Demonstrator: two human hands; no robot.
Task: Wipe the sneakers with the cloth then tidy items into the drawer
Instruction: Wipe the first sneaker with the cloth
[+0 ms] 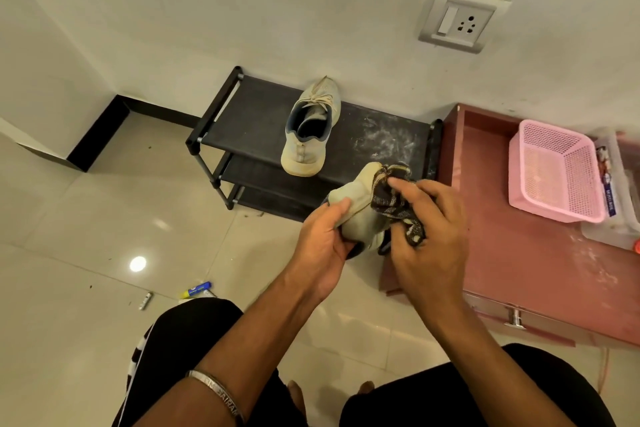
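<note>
My left hand (323,246) grips a pale beige sneaker (360,208) in the air above the floor, in front of the rack. Against that sneaker, my right hand (429,236) presses a dark patterned cloth (394,201), bunched in its fingers. The second beige sneaker (311,128) stands alone on the top shelf of a black shoe rack (242,125), toe toward the wall. To the right, a pink drawer (502,253) lies pulled open.
Inside the drawer sit a pink mesh basket (557,170) and a clear plastic box (616,191). On the tiled floor at lower left lie a blue-and-yellow tube (197,289) and a small grey stick (145,300). A wall socket (460,19) is above.
</note>
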